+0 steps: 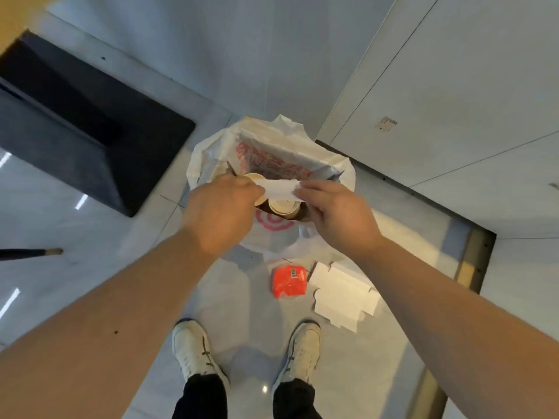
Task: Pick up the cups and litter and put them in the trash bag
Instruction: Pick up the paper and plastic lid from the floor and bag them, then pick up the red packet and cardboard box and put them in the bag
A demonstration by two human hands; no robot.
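Observation:
A white plastic trash bag [211, 152] with red print stands open on the floor ahead of me. Inside it sit two paper cups, one [282, 208] below the paper and one [255, 177] partly hidden by my left hand, plus a red-printed flat box [272, 163]. Over the bag's mouth, my left hand [222, 211] and my right hand [335, 211] each pinch an end of a white crumpled paper [279, 189]. On the floor near my feet lie a red crumpled wrapper [289, 281] and a flattened white carton [343, 293].
A dark mat or recessed block [90, 122] lies to the left. A thin dark rod [30, 254] pokes in from the left edge. White wall panels [453, 86] rise on the right with a dark floor strip [423, 201] along them. My two white shoes [193, 352] stand below.

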